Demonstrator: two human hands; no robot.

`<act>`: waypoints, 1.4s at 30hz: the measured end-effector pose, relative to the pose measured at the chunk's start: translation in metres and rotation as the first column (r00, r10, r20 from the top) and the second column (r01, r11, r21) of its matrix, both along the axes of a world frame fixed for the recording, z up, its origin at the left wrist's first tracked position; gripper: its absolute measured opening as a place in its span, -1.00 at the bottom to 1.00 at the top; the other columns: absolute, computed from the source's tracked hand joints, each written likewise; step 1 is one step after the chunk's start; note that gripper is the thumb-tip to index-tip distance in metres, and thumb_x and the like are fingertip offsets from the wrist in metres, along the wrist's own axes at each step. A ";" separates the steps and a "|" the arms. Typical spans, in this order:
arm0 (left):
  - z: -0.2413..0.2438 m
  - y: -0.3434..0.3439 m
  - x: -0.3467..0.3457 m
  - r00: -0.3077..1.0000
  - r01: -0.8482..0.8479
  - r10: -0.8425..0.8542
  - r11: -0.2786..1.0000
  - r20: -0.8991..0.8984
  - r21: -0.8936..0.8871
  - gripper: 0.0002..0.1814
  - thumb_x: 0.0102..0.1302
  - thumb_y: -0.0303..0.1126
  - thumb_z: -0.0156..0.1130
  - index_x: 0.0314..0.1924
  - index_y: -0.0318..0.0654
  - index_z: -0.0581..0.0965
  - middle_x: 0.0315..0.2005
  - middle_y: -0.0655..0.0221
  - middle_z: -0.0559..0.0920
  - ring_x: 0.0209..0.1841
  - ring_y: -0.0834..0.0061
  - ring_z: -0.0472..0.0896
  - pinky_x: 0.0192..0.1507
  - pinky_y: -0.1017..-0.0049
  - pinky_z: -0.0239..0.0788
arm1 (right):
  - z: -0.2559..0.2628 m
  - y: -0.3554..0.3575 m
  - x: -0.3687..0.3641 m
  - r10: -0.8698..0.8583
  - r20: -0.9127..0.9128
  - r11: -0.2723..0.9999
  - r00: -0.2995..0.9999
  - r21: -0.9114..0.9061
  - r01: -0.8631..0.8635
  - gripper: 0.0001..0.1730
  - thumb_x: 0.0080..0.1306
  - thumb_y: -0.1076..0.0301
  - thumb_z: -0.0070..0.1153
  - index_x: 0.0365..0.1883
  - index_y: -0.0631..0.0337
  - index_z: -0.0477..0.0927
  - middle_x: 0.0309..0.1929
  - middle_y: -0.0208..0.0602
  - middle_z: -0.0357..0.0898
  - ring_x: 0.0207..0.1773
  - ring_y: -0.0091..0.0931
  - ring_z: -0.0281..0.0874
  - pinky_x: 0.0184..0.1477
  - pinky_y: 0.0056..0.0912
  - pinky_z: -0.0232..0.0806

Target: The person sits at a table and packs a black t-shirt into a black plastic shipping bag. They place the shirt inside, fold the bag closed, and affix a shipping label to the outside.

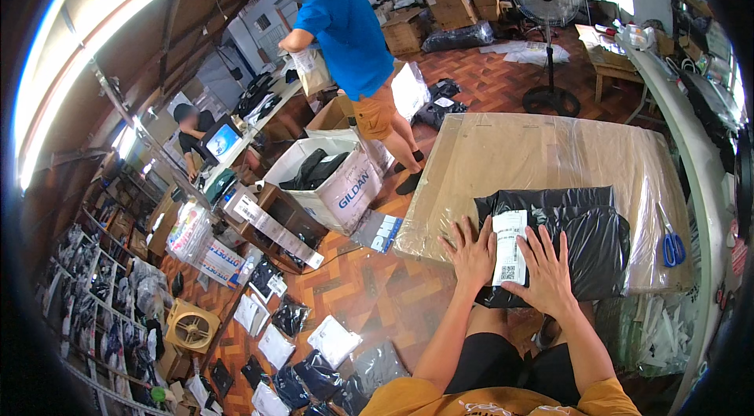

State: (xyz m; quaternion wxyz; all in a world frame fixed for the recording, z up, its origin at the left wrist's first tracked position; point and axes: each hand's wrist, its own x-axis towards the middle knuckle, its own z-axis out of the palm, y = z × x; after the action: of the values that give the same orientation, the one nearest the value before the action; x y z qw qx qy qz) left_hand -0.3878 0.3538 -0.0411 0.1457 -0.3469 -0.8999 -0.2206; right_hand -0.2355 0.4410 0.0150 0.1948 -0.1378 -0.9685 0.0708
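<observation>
A black plastic mailer bag [592, 245] lies before me on a large cardboard sheet wrapped in clear plastic [506, 151]. On the bag is a white printed label [508, 248] with writing and a square code. My left hand [474, 254] rests flat at the label's left edge, fingers spread. Along its right edge lies my right hand [545, 271], also flat and spread over the label and the black plastic. Neither hand grips anything. Blue-handled scissors [673, 248] lie to the right of the bag, apart from both hands.
A person in a blue shirt [359, 33] stands beyond the cardboard, holding a bag. Near them is a white box [330, 192] with black packages. Several packed garments [336, 339] cover the floor at lower left. A pedestal fan [548, 33] stands ahead; a long white shelf [686, 115] runs along the right.
</observation>
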 end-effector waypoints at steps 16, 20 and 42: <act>0.000 0.000 0.001 0.999 -0.017 0.017 1.000 -0.030 0.005 -0.52 0.39 -0.03 -0.22 0.25 0.10 0.32 0.28 -0.02 0.17 0.37 -0.10 -0.05 0.24 -0.25 -0.54 | 0.002 -0.002 0.001 -0.007 0.015 1.000 1.000 0.011 0.007 -0.02 0.07 -0.40 -0.08 0.27 0.17 0.24 0.35 -0.18 0.07 0.46 -0.22 -0.20 0.38 0.18 -0.51; -0.001 0.000 0.001 0.999 -0.028 0.028 1.000 -0.018 0.002 -0.51 0.38 -0.03 -0.22 0.26 0.07 0.31 0.28 -0.01 0.18 0.36 -0.10 -0.04 0.25 -0.24 -0.52 | 0.003 -0.003 0.000 -0.002 0.012 1.000 1.000 0.021 0.002 -0.04 0.08 -0.37 -0.06 0.26 0.18 0.25 0.35 -0.17 0.08 0.45 -0.22 -0.19 0.38 0.18 -0.50; -0.004 0.000 0.000 0.999 -0.024 0.026 0.997 -0.028 0.071 -0.52 0.38 -0.03 -0.20 0.23 0.03 0.35 0.27 0.00 0.20 0.36 -0.08 -0.01 0.26 -0.22 -0.51 | 0.004 -0.006 -0.001 -0.015 0.028 0.999 1.000 0.050 0.013 -0.02 0.09 -0.39 -0.09 0.26 0.22 0.23 0.37 -0.18 0.05 0.46 -0.25 -0.20 0.40 0.13 -0.52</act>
State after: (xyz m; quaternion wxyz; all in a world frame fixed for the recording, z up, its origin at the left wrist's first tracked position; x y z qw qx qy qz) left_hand -0.3874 0.3539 -0.0455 0.1736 -0.3333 -0.8937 -0.2453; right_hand -0.2368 0.4354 0.0187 0.1849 -0.1406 -0.9717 0.0432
